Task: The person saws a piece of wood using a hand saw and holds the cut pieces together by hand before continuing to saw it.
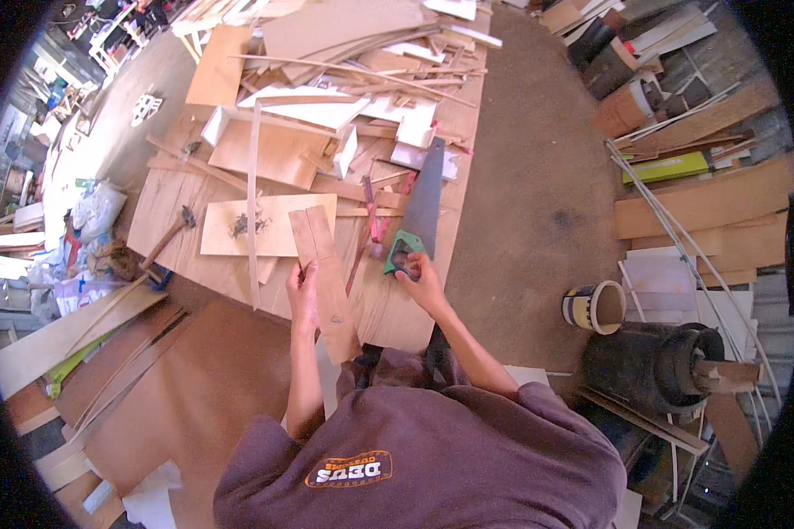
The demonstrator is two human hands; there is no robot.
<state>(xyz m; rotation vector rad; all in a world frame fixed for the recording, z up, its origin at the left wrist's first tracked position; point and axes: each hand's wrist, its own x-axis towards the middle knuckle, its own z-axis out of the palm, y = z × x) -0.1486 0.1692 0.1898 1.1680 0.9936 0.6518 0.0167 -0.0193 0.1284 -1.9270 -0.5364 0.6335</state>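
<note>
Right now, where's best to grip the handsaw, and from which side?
Likely the green handle, from the near side: it forms the near end, while the long blade points away. The right hand is on it.

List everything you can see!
worktable: one, light brown, centre
wood scraps: many, brown and white, far table
handsaw: one, grey and green, right table
narrow board: one, tan, near table edge
hammer: one, brown handle, left table edge
small bits: one pile, dark, mid-table
bucket: one, pale and dark, right
drum: one, black, right
clutter: uncountable, mixed, both sides
shirt: one, purplish, bottom
left grip: one, bare, on narrow board
right grip: one, bare, on handsaw
</note>
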